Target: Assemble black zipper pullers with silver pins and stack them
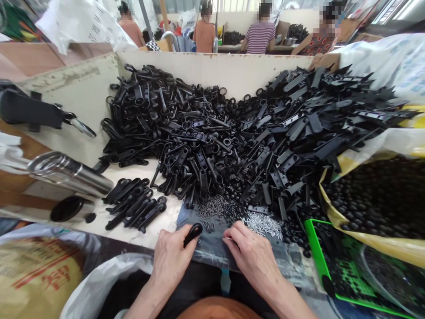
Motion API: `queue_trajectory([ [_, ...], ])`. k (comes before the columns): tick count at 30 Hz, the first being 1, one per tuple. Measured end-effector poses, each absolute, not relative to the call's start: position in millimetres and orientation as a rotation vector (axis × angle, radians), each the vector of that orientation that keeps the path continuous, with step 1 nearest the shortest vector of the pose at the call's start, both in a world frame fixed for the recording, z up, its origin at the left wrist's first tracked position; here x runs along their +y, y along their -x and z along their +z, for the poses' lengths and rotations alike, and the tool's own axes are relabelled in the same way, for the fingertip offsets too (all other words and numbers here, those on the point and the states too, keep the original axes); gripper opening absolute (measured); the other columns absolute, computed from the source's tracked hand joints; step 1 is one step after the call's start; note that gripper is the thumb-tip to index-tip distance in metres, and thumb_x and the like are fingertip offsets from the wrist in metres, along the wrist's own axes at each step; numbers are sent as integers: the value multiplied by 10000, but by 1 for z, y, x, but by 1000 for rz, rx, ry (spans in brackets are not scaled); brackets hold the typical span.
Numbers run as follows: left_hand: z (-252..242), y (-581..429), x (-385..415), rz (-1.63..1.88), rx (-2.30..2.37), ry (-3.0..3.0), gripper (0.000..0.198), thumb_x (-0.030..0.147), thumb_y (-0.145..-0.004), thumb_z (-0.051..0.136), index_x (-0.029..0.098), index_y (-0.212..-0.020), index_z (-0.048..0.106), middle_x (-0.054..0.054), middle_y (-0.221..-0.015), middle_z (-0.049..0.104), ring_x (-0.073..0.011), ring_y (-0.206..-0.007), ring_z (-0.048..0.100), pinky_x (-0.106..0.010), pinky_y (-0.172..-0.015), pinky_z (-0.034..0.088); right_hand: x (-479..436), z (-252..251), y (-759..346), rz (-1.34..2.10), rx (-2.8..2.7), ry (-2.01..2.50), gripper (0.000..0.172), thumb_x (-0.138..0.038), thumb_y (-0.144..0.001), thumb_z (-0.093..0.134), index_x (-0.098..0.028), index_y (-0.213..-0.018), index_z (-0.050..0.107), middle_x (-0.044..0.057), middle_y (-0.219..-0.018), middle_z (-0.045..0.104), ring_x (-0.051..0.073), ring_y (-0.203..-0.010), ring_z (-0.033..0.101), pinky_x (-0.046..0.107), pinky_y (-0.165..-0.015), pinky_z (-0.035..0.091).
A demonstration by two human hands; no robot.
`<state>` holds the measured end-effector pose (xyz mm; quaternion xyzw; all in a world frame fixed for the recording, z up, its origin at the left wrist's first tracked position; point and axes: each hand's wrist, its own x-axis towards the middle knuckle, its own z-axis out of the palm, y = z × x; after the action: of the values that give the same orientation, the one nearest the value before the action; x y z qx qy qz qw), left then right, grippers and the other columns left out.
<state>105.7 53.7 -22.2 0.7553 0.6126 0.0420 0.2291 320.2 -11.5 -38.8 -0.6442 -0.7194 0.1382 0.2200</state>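
Note:
My left hand (174, 252) is closed around a black plastic handle (193, 234) with a ringed end, which points up and to the right. To its right, my right hand (249, 248) is pinched, thumb against fingers, over the grey work mat (212, 252). Whatever sits in that pinch is too small to make out. Just beyond the right fingers lie bright silver pins (265, 225), and darker small screws or pins (215, 207) are heaped beside them. Several similar black handles (136, 204) lie in a row left of my left hand.
A big pile of black handles (179, 128) fills the left of the bin, flat black pieces (308, 115) the right. A green tray (317, 257) and a sack of black beads (381, 199) stand at right. A steel cup (76, 175) lies at left. Several people sit beyond.

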Motion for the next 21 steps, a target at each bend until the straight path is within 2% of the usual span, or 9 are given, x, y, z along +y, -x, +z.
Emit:
queue_trajectory([
  [3,-24,-108,55,155,1598,-2140,215,275,-939,546,261,-841,736,-4,-660,709,-237,-685,606,-344,-771,388,-13,-31,-319,585,-1872,1693,185,-226,-1054,512,-228,-951,665,17,-914,675,165,-742,677,265,-653,450],
  [7,-18,-113,51,363,1415,-1818,270,401,-934,559,219,-789,695,3,-713,701,-206,-713,612,-291,-706,430,-10,-20,-315,821,-1620,1512,135,-218,-1006,593,-231,-921,698,4,-857,666,149,-717,625,249,-647,453],
  [12,-8,-124,40,576,1171,-1358,255,423,-871,663,184,-824,737,-21,-806,736,-215,-813,646,-264,-759,495,-7,-12,-312,821,-1496,1393,112,-255,-970,657,-223,-896,735,8,-808,660,139,-620,542,251,-556,413],
  [21,-15,-123,29,638,1159,-1245,240,409,-850,710,178,-806,756,-31,-797,735,-211,-813,634,-257,-755,498,-14,-12,-309,814,-1566,1329,88,-191,-973,655,-225,-937,728,6,-820,641,134,-645,558,244,-558,408],
])
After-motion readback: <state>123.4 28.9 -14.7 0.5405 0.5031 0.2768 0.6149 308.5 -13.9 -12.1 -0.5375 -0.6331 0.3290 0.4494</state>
